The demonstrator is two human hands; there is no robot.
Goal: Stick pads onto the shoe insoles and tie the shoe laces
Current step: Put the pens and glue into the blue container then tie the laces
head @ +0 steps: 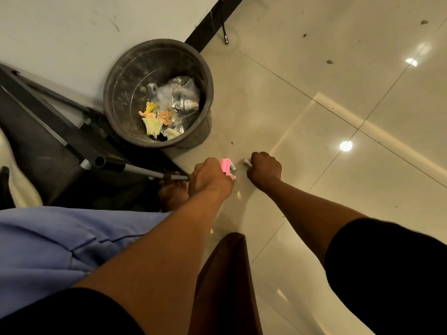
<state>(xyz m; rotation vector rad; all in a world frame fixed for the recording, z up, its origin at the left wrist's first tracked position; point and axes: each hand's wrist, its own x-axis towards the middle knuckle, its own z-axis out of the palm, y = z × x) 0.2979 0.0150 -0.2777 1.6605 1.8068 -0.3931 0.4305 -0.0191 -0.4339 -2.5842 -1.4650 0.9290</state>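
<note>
i see the left hand clamped on a pink strip; right hand clamped on a white scrap; bin at 11 o'clock.

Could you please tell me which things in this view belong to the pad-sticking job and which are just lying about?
Job in hand:
left hand holding pink strip
right hand gripping white scrap

Lying about:
bin holding crumpled wrappers
folded metal frame
</note>
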